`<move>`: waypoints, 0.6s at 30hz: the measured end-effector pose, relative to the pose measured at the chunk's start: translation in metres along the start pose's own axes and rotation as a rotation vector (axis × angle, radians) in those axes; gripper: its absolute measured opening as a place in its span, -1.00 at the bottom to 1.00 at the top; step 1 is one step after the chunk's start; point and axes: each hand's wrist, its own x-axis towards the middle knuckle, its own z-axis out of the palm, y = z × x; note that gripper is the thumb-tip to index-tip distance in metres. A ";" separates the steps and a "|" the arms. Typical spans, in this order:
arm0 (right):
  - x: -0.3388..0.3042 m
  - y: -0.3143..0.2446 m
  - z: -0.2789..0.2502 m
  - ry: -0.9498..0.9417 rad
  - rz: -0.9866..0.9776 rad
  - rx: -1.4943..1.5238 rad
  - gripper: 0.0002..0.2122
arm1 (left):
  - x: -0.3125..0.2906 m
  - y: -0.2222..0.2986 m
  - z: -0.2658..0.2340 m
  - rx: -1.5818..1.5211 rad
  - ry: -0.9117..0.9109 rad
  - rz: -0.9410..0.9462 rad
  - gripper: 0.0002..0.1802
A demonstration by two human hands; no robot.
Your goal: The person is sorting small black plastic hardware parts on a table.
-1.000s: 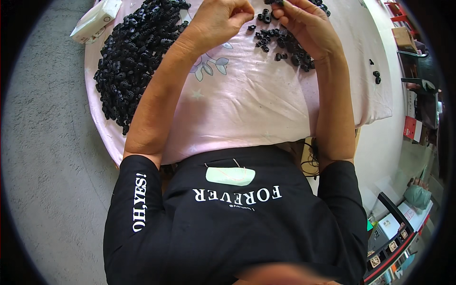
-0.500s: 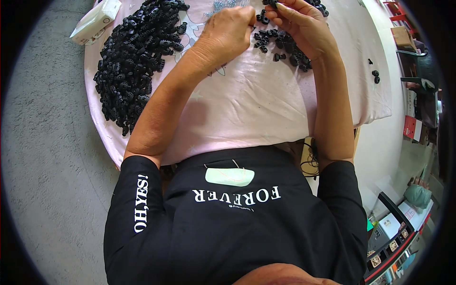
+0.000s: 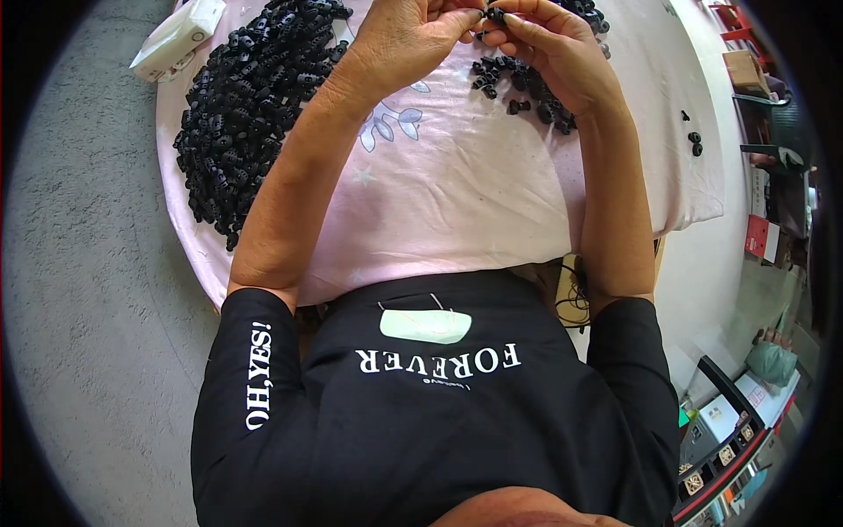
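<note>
Now both hands meet near the top edge of the view, above the pink cloth (image 3: 457, 202) that covers the table. The left hand (image 3: 408, 39) has its fingers curled in, and thumb and forefinger pinch a small black plastic piece (image 3: 493, 13). The right hand (image 3: 558, 48) touches the same piece from the other side — its fingertips (image 3: 507, 19) are pressed together on it, the other fingers stretched and close to each other.

Half a second ago the left hand was lower and more to the left, over the flower print on the cloth; it has come up to join the right hand.

A small heap of black pieces (image 3: 518, 83) lies just under the right hand, and a big heap (image 3: 250, 114) lies on the left part of the cloth. A white, soft rectangular package (image 3: 176, 39) lies at the far left corner of the table — its print is too small to tell.
</note>
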 end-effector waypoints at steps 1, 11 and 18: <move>0.000 0.000 0.000 -0.017 -0.001 -0.001 -0.85 | 0.000 0.000 0.000 0.000 0.000 0.000 -0.92; -0.002 0.000 0.002 -0.042 0.004 -0.049 -0.85 | 0.000 -0.004 0.000 -0.012 -0.032 -0.014 -0.92; -0.002 0.002 0.001 -0.053 -0.010 -0.063 -0.87 | -0.002 -0.002 0.004 0.039 -0.003 -0.020 -0.96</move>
